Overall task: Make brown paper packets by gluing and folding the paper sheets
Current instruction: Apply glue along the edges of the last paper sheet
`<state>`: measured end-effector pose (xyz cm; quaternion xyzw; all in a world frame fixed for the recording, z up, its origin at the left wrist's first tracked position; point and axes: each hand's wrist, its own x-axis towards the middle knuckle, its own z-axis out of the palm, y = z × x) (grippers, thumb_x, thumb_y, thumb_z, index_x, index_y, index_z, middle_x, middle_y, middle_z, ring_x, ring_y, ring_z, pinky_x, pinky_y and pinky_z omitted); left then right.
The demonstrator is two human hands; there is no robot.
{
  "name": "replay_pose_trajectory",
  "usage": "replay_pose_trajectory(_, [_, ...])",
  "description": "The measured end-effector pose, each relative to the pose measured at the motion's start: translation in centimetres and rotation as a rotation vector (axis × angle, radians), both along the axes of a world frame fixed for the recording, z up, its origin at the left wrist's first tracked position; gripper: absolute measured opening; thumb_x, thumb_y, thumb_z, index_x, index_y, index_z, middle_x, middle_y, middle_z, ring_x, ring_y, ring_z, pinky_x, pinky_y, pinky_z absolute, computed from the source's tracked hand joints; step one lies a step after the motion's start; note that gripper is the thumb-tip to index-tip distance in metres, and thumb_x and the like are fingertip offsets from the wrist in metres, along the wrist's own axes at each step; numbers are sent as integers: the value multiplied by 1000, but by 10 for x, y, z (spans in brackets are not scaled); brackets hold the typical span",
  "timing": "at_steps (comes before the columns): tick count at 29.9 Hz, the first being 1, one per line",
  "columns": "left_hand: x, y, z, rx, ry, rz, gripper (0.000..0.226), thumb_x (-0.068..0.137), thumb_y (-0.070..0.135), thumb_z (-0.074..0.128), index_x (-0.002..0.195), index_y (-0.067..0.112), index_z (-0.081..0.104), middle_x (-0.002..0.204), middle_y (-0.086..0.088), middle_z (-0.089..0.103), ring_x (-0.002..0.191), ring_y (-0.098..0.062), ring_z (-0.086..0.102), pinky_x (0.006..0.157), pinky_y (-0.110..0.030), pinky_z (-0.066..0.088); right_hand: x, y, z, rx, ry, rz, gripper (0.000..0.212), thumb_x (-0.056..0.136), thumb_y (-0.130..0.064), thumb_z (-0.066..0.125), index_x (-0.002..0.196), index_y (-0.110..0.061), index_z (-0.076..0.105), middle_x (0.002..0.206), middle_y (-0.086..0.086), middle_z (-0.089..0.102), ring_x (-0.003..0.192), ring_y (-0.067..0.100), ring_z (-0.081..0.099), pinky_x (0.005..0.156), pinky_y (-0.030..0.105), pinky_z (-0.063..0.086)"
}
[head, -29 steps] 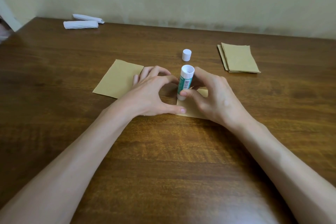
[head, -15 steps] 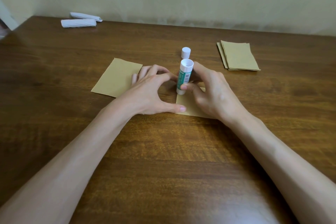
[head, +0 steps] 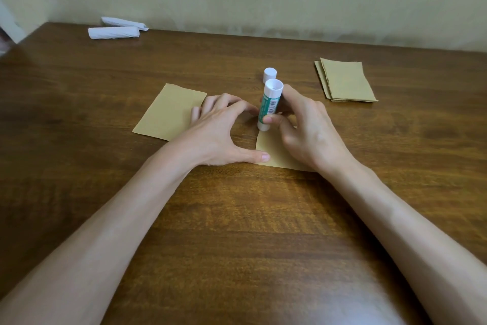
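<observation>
Brown paper lies flat on the table [head: 237,219] under both hands. The right grip [head: 308,135] is closed round a glue stick [head: 269,107], thumb across its front and fingers behind. It holds the stick nearly upright, lower end down at the far left edge of the brown sheet [head: 274,153] that this grip covers. The left grip [head: 218,135] holds nothing and is spread. Its thumb tip presses the near left corner of that sheet, its index reaches towards the stick, and its other fingers rest over the edge of a second sheet [head: 171,111] on this grip's outer side. Compared with a second ago, the stick has travelled away from the person along the sheet's left edge. More bare paper now shows between the left thumb and the stick's lower end, and the stick's top overlaps the white cap [head: 269,73] standing just beyond the right grip. The left thumb has kept its place on the corner. Beyond the right grip, to its outer side, lies a stack of brown sheets [head: 346,80]. Well beyond the left grip, near the table's far edge, lie two white paper rolls [head: 113,32].
</observation>
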<state>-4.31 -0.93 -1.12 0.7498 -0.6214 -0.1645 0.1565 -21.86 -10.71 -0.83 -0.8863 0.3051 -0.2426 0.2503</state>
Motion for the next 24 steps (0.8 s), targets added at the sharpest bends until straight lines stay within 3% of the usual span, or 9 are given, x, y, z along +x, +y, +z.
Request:
replay_pose_trajectory(12, [-2,1,1,7,20,17,88,63,78,73,140,49,43,146,19,33,143,-8,18,110,-34,19,3,-5,-10,2,-84,-79,18,100,-15,68,115,-10,60,97,-1,73,89,21,68,81,46,52])
replay_pose_trajectory(19, [-4,0,-3,-31,47,36,80,65,76,77,135,51,47,144,18,33,142,-9,18,109,-34,19,-5,-10,4,65,-308,-117,26,100,-21,72,124,-16,63,110,-12,71,105,3,71,95,33,59])
replay_pose_trajectory(24, [-8,-1,-5,-59,49,42,77,65,77,78,133,56,47,142,17,34,142,-10,19,105,-33,19,-20,-14,27,156,-154,-43,42,95,-30,79,131,-21,58,117,-6,75,108,5,72,97,31,60])
